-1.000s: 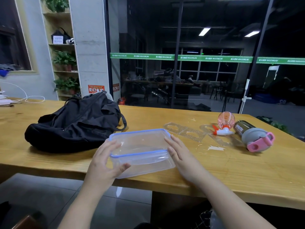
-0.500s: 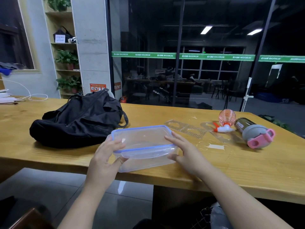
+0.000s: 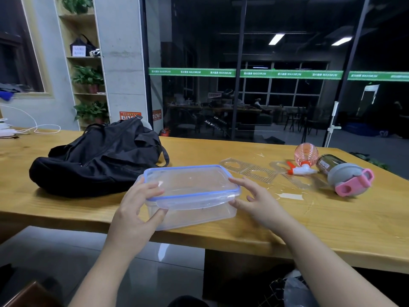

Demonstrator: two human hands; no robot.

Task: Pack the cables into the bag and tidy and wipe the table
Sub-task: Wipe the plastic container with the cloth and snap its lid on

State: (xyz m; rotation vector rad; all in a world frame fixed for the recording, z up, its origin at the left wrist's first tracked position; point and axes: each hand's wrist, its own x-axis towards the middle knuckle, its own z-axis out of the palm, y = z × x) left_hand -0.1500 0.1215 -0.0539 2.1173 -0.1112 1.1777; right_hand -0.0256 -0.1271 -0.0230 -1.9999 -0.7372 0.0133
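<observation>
Hands frame a clear plastic box with blue-rimmed lid [image 3: 190, 191] at the wooden tabletop [image 3: 332, 222] edge, beside a black fabric bag [image 3: 97, 158]. Left hand [image 3: 137, 209] grasps its corner; right hand [image 3: 256, 200] hovers, grip released. Box looks light, stiff, slippery: best held at both ends.

Slumped black bag [image 3: 97, 160] on wooden table [image 3: 332, 220], left of lidded clear container [image 3: 190, 193].

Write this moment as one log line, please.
left hand: grips clear container | right hand: open, touching it | black bag: beside container
</observation>
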